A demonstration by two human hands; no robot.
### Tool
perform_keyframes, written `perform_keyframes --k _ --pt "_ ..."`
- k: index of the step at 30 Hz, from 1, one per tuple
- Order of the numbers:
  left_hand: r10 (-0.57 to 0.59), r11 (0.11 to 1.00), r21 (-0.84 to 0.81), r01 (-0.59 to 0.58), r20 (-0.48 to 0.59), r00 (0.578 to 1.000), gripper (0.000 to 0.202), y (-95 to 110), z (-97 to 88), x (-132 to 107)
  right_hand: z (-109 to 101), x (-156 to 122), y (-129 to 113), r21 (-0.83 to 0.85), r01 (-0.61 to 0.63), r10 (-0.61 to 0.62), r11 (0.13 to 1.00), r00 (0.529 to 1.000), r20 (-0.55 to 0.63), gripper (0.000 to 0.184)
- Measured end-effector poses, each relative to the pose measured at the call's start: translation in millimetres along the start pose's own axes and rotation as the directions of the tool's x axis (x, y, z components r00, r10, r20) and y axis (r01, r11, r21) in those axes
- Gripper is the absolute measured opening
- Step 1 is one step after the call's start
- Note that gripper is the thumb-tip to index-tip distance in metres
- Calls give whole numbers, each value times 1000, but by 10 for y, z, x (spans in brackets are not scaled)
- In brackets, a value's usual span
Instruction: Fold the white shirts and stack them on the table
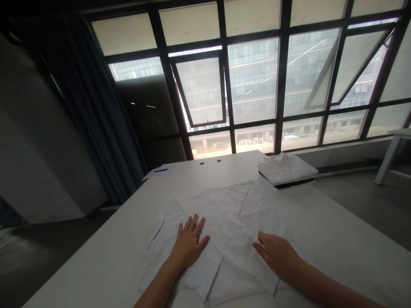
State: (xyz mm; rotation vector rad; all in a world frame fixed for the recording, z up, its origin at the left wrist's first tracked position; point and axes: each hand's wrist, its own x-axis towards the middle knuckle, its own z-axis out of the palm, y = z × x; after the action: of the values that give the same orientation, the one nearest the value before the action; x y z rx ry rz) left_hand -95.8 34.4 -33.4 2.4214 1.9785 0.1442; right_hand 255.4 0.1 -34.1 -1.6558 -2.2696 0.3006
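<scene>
A white garment (224, 231), perhaps a shirt, lies spread on the white table in front of me. Its panels overlap, and dark slits show along a few edges. On its left part rests my left hand (190, 244), palm down with the fingers spread. My right hand (278, 254) is at the garment's right part, fingers bent and together, the thumb a little apart from them. No cloth is visibly gripped in it, though the undersides of its fingers are hidden.
A stack of folded white cloth (287, 169) with a dark layer lies at the table's right edge. A blue pen (161, 170) lies on paper at the far left. Beyond the table (105, 252) are large windows (253, 81) and a dark blue curtain (96, 115).
</scene>
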Motion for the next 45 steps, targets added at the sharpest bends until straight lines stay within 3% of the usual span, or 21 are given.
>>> perform_keyframes --k 5,11,14,17,20,24,26,29,32,35,38,40,43,45 --pt "8 1000 0 -8 -12 1000 71 6 -4 -8 -206 10 45 316 -1 -4 949 1000 17 19" --pt "8 1000 1 -8 -6 1000 70 16 -38 -25 -379 48 75 382 60 -16 922 993 -119 17" --pt "10 1000 -8 -10 10 1000 69 24 -63 -35 -393 33 63 385 64 -15 921 992 -129 17" --pt "14 1000 -7 -14 30 999 68 35 -78 -38 -310 7 78 315 28 3 949 995 -99 19" --pt "-1 1000 7 1 43 999 69 44 -75 -35 -184 -15 119 117 23 -8 993 992 -126 28" --pt "-23 999 27 22 37 999 70 44 -55 -24 -172 -46 113 -75 151 -163 986 965 -203 36" --pt "-21 999 35 20 44 999 71 39 -42 -12 -232 -77 71 -50 307 -311 950 942 -128 45" --pt "-23 999 45 20 66 998 71 39 -28 3 -304 -151 1 73 460 -466 885 878 110 63" --pt "-29 999 32 26 114 993 72 66 -68 -24 -343 -240 -49 156 441 -468 884 841 273 72" --pt "-37 999 -5 39 198 979 76 132 -242 -136 -446 -314 -115 188 415 -455 890 838 302 79" --pt "15 998 -62 3 288 958 80 211 -538 -304 -610 -354 -225 138 400 -421 906 880 221 46" --pt "82 990 -134 -41 318 944 65 245 -724 -382 -669 -362 -306 122 407 -422 905 897 134 28" --pt "120 982 -177 -67 307 944 45 241 -868 -332 -563 -361 -396 157 491 -504 857 861 61 14" --pt "125 987 -133 -96 237 963 38 200 -861 -168 -385 -359 -428 154 535 -549 831 833 65 8"
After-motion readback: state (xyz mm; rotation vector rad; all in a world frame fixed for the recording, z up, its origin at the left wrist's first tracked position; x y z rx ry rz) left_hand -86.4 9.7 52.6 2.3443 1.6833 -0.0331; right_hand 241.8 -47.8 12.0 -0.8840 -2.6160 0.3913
